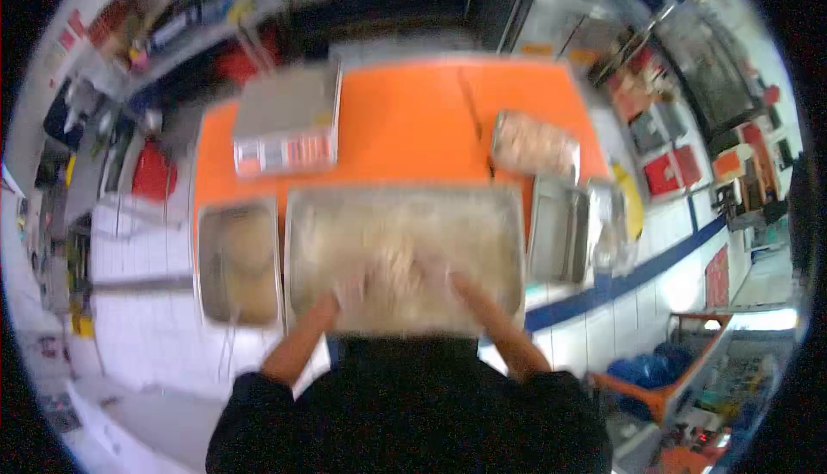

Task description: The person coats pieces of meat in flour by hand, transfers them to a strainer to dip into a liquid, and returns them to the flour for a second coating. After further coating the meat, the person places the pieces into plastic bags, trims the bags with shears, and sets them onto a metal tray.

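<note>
A wide metal tray (405,189) stands right in front of me with a layer of pale, flour-like powder in it. In its middle lies a heap of pale coated pieces (398,269), too blurred to name. My left hand (351,288) is at the left side of the heap, and my right hand (438,272) is at its right side. Both hands look whitish, as if dusted with the powder. Motion smears the fingers, so whether they grip any pieces does not show.
A digital scale (286,121) sits at the orange table's (396,116) back left. To the left is a deep pan (279,258) with tan contents. On the right stand a tub of pinkish pieces (534,144) and a metal pan (558,233). A cable crosses the table.
</note>
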Tool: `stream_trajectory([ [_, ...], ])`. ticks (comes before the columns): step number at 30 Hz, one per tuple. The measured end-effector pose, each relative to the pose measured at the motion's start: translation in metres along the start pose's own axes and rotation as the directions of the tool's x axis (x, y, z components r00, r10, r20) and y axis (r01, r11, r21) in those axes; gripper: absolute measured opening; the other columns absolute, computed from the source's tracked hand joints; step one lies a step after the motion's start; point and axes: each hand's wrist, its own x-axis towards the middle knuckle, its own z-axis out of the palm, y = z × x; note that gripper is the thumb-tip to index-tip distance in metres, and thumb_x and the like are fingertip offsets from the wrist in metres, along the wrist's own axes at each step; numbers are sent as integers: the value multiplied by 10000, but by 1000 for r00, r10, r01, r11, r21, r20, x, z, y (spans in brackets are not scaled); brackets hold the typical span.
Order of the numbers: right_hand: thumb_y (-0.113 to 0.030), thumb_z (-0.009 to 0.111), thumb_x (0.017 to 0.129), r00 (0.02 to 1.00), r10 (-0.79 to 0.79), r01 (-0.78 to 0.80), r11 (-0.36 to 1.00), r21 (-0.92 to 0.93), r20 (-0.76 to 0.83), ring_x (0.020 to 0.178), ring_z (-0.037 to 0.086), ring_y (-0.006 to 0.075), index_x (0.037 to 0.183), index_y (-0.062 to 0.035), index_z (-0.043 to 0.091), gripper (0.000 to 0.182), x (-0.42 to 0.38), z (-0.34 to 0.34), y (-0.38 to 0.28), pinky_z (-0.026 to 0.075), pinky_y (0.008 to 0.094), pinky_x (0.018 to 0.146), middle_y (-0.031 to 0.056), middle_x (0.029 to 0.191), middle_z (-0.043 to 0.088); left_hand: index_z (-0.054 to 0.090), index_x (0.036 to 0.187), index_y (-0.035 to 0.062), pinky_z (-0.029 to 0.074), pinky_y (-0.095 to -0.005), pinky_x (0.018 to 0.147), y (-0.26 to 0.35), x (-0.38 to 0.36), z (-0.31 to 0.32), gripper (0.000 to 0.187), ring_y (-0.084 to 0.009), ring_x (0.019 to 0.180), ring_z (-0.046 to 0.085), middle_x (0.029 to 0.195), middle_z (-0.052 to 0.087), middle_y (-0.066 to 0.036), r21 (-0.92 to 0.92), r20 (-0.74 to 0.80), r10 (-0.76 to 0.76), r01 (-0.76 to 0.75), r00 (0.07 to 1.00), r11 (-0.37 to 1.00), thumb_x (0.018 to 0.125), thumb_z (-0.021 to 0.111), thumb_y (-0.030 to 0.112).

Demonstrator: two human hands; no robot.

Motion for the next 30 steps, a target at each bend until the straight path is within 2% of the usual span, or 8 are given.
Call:
stream_trajectory([
  [5,-79,528,840,905,424,130,-228,-965,21,1048,575,280,1263,-162,555,432,5,31,-106,469,389,875,148,1162,603,416,1404,102,309,-370,1102,-77,-8,1,430,-229,1273,447,1425,445,-92,9,-98,-317,320,943,948,994,304,163],
  [12,-93,510,876,882,392,342,-146,-928,263,996,582,303,1213,-100,569,342,30,21,-12,471,401,857,159,1127,611,328,1451,89,226,-357,1156,-5,28,25,535,-260,1391,278,1540,235,-106,-429,269,-214,316,939,846,946,487,166],
  [14,-226,622,813,995,88,-60,883,-465,37,861,647,297,1044,-68,676,285,24,4,-6,512,378,790,146,957,688,331,1451,95,221,-357,1156,2,28,8,531,-248,1391,278,1539,240,-104,-524,215,-290,360,933,772,948,477,182],
  [18,-269,650,823,980,78,131,438,-889,183,878,638,324,1021,-46,667,299,32,-20,-38,506,399,822,166,958,679,342,1451,121,201,-354,1160,28,12,-32,518,-200,1395,276,1536,260,-94,-824,120,-590,412,798,389,958,440,245],
  [20,-254,568,854,981,-23,183,-221,-958,192,1034,561,331,1209,-52,563,409,44,-20,-39,436,406,957,211,1132,594,326,1456,116,245,-375,1145,-147,32,15,533,-226,1395,283,1515,303,-116,-390,-332,32,-168,943,905,947,425,239],
  [23,-301,594,827,902,-252,301,-213,-929,350,1072,544,322,1203,-84,579,434,82,-19,24,418,415,970,192,1155,593,319,1456,137,311,-401,1104,17,64,-32,539,-283,1348,361,1476,367,-139,601,17,-356,275,934,750,933,419,223],
  [27,-394,467,910,957,248,171,-55,-984,153,1119,531,351,1159,-37,569,447,52,10,-18,418,431,972,211,1207,565,358,1430,142,386,-412,1027,-15,62,27,503,-324,1252,464,1409,451,-149,506,56,-147,99,988,857,936,416,221],
  [30,-392,466,913,883,-19,314,767,-560,469,1126,534,358,1172,-39,569,450,16,-25,-20,420,442,979,205,1205,571,385,1400,116,436,-438,955,-42,37,28,523,-354,1145,533,1341,503,-168,4,65,172,-172,983,985,918,460,306],
])
